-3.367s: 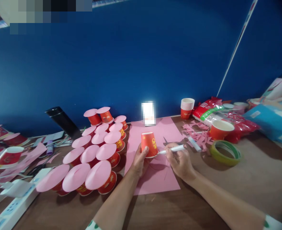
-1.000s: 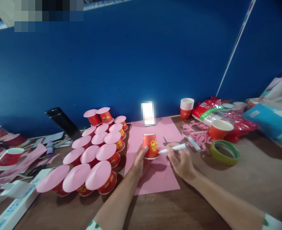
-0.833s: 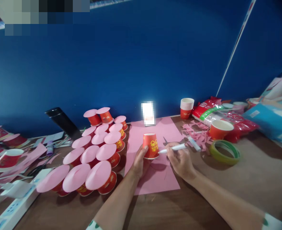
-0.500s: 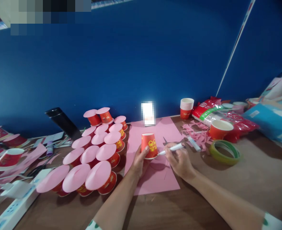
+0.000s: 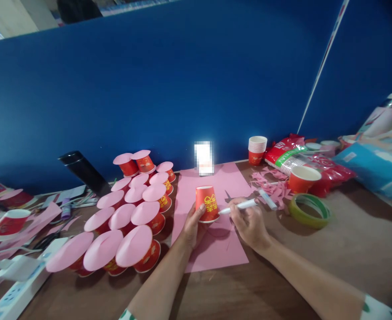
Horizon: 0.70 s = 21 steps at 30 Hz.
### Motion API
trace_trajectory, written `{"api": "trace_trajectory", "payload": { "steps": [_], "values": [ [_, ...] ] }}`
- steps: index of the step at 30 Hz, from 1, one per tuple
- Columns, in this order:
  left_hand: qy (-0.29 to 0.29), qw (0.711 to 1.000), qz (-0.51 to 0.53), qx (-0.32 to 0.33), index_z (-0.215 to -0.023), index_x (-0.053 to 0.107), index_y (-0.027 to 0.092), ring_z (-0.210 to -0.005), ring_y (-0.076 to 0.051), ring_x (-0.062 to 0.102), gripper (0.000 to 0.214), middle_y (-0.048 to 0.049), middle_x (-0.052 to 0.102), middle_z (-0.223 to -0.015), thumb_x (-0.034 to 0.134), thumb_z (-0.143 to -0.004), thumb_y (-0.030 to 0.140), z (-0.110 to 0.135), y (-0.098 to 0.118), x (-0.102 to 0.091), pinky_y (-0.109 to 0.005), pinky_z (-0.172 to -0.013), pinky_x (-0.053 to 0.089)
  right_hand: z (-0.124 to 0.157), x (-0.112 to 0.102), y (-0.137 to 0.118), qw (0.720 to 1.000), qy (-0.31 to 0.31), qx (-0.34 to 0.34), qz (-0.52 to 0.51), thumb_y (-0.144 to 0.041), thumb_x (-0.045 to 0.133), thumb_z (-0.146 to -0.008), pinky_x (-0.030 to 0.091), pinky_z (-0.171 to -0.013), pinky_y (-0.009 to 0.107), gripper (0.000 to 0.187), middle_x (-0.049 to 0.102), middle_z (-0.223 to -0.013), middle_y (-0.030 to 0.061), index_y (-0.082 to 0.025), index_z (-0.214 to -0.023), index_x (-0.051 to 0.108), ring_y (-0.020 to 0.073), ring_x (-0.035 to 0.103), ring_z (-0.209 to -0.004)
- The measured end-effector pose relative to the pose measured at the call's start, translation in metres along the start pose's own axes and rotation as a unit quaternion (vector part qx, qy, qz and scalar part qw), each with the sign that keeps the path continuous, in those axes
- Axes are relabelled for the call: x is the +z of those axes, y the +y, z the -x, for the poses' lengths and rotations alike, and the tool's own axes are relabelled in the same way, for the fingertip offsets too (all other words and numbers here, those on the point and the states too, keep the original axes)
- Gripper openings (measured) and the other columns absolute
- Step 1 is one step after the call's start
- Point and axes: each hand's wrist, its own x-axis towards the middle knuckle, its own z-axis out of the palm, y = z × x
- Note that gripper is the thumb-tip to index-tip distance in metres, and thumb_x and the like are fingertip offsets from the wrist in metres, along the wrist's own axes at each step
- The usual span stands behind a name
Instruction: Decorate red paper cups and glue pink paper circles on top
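My left hand (image 5: 193, 224) is closed round a red paper cup (image 5: 206, 202) with yellow characters, held upside down with its rim low. In my right hand (image 5: 249, 220) is a white marker pen (image 5: 244, 205), its tip pointing left at the cup's lower right edge; I cannot tell whether it touches. Below both hands lies a pink paper sheet (image 5: 212, 253) with a drawn curved line. A dark pointed blade (image 5: 228, 194) shows beside the pen, mostly hidden by my right hand. The white pen cap (image 5: 267, 199) rests on the right.
Several red cups topped with pink paper discs (image 5: 134, 246) stand at left, near a power strip (image 5: 12, 289) and a black bottle (image 5: 84, 171). To the right are green tape (image 5: 310, 211), pink scraps (image 5: 275, 184), a cup (image 5: 304, 180), stacked cups (image 5: 257, 151) and a red package (image 5: 285, 153).
The view has shifted slightly, so most things sit a little farther left. The cup has turned slightly in my left hand, and its yellow characters have moved.
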Motion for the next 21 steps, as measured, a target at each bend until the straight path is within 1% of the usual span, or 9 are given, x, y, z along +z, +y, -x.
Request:
{"api": "trace_trajectory", "payload": {
  "steps": [3, 7, 13, 15, 18, 21],
  "values": [
    [-0.003, 1.0, 0.005, -0.006, -0.106, 0.057, 0.015, -0.097, -0.026, 0.062, 0.028, -0.0095, 0.066, -0.098, 0.057, -0.083, 0.031, 0.0002, 0.0002, -0.0004, -0.042, -0.085, 0.048, 0.0004, -0.0001, 0.0005, 1.0, -0.002, 0.0, 0.005, -0.023, 0.044, -0.089, 0.044, -0.057, 0.024, 0.019, 0.059, -0.06, 0.0005, -0.017, -0.074, 0.056, 0.0126, 0.055, -0.052],
    [0.007, 1.0, 0.006, -0.006, -0.103, 0.059, 0.015, -0.095, -0.026, 0.062, 0.027, -0.0096, 0.067, -0.098, 0.059, -0.082, 0.032, 0.0002, 0.0001, -0.0014, -0.042, -0.086, 0.047, 0.0003, 0.0002, 0.0007, 1.0, -0.01, 0.009, 0.001, -0.024, 0.044, -0.089, 0.043, -0.055, 0.023, 0.02, 0.056, -0.055, -0.0009, -0.017, -0.074, 0.055, 0.0121, 0.053, -0.049],
    [0.039, 0.999, 0.013, 0.004, -0.109, 0.058, 0.015, -0.093, -0.026, 0.064, 0.036, -0.0094, 0.068, -0.096, 0.061, -0.08, 0.035, -0.0014, -0.0013, -0.004, -0.041, -0.085, 0.047, -0.0011, 0.001, 0.0011, 0.998, -0.048, 0.033, -0.026, -0.028, 0.043, -0.089, 0.041, -0.05, 0.024, 0.023, 0.053, -0.054, -0.0008, -0.017, -0.072, 0.055, 0.0117, 0.05, -0.047],
    [0.04, 0.999, 0.007, 0.009, -0.108, 0.059, 0.016, -0.093, -0.026, 0.064, 0.035, -0.0091, 0.068, -0.096, 0.062, -0.079, 0.036, -0.0017, -0.0009, -0.004, -0.04, -0.085, 0.047, -0.0014, 0.0008, 0.0003, 0.998, -0.045, 0.039, -0.025, -0.028, 0.043, -0.089, 0.041, -0.051, 0.024, 0.023, 0.054, -0.054, -0.0007, -0.017, -0.073, 0.055, 0.0119, 0.05, -0.047],
    [0.038, 0.999, -0.012, 0.019, -0.104, 0.06, 0.017, -0.095, -0.027, 0.063, 0.033, -0.0088, 0.068, -0.098, 0.063, -0.078, 0.037, -0.0018, 0.0012, -0.002, -0.04, -0.085, 0.047, -0.0017, -0.0001, -0.0016, 0.999, -0.026, 0.028, -0.018, -0.027, 0.043, -0.089, 0.042, -0.051, 0.025, 0.023, 0.057, -0.057, 0.0006, -0.018, -0.072, 0.055, 0.0124, 0.051, -0.049],
    [0.033, 0.998, -0.03, 0.034, -0.108, 0.058, 0.019, -0.098, -0.026, 0.062, 0.035, -0.0076, 0.067, -0.102, 0.063, -0.079, 0.038, -0.0014, 0.0037, 0.0015, -0.039, -0.083, 0.048, -0.0018, -0.0011, -0.003, 1.0, -0.019, -0.008, -0.001, -0.024, 0.043, -0.09, 0.043, -0.056, 0.026, 0.023, 0.059, -0.06, 0.0016, -0.019, -0.07, 0.053, 0.013, 0.053, -0.052]
  ]
}}
